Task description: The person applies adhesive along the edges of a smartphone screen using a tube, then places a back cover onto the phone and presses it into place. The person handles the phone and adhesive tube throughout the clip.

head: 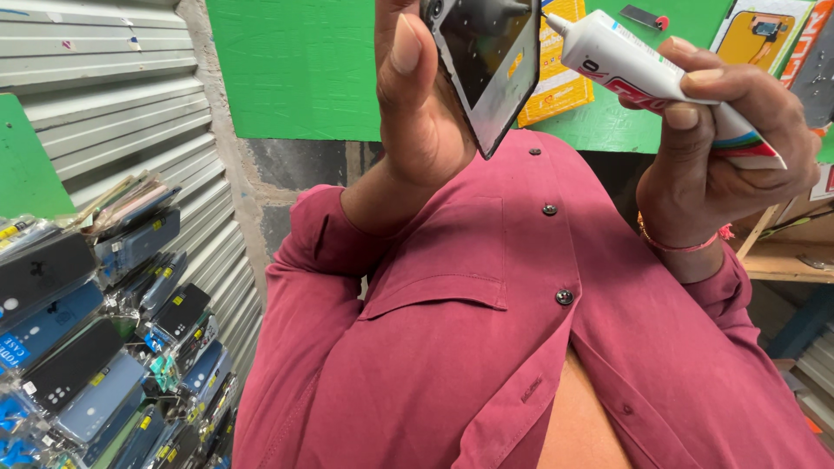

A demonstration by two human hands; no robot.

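Note:
My left hand (417, 113) is raised in front of my chest and grips a dark, glossy phone back panel (491, 61) by its edge, thumb pressed on the left side. The panel is tilted, with its top cut off by the frame. My right hand (725, 156) is closed around a white glue tube (643, 69) with red and blue markings. The tube's thin nozzle tip (549, 17) points left and sits at the panel's upper right edge. A thin red thread bracelet (678, 245) circles the right wrist. My maroon buttoned shirt (486, 330) fills the lower view.
Several packaged phone cases (95, 347) hang in rows at the lower left, in front of a grey corrugated shutter (113, 104). A green wall (295, 69) lies behind the hands, with a yellow packet (556, 78) and a phone-part packet (760, 35). A wooden shelf (782, 252) stands at the right.

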